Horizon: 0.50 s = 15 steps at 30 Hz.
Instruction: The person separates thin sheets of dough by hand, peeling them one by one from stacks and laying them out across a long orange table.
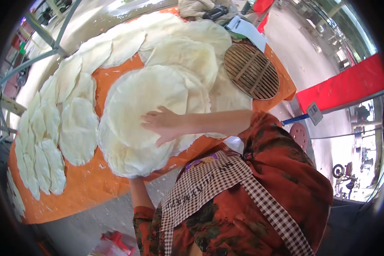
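Note:
My right hand (163, 124) lies flat on a stack of thin, round, pale dough sheets (147, 92), fingers spread and gripping nothing. The sheets look like rice paper or flatbread; I cannot tell which. The stack's near edge hangs past the table edge, and my left forearm (142, 193) reaches up beneath it. My left hand is hidden under the sheets, so its hold does not show. More pale rounds (185, 57) lie overlapped just behind the stack. To the left, a single oval-looking sheet (79, 131) rests close to the stack's edge.
An orange cloth (83, 192) covers the table. Overlapping sheets (49, 163) line its left and far sides. A round slatted rack (251, 71) sits at the right, near papers (246, 30) and a dark object (215, 12). Metal tubing (56, 48) stands at left; a red panel (342, 84) at right.

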Tool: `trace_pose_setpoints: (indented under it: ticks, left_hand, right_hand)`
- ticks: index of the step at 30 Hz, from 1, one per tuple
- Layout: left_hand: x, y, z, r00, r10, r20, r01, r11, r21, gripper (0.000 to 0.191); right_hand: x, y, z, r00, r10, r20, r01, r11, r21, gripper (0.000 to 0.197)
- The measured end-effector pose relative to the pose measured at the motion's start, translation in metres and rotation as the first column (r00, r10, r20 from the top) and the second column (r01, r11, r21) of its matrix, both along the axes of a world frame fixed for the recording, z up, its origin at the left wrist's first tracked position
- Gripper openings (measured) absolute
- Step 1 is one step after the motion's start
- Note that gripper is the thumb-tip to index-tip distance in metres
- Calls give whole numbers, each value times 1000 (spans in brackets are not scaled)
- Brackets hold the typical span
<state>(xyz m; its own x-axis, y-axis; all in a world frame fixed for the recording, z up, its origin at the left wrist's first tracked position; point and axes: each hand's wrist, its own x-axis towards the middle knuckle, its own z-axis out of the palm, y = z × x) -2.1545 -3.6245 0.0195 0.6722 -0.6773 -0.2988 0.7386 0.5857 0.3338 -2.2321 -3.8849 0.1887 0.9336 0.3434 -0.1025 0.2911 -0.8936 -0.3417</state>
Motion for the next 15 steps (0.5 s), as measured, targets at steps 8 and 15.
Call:
trace_pose_setpoints:
  ticks: [8,15]
  left_hand:
    - [-61,42,-22,991,89,96,-119,921,371,61]
    - [-159,18,58,899,356,256,-409,473,780,22]
  right_hand:
    - [-55,-284,-109,7,-965,-264,908,-104,406,70]
    - [-38,-292,-134,-170,-946,274,938,-71,338,54]
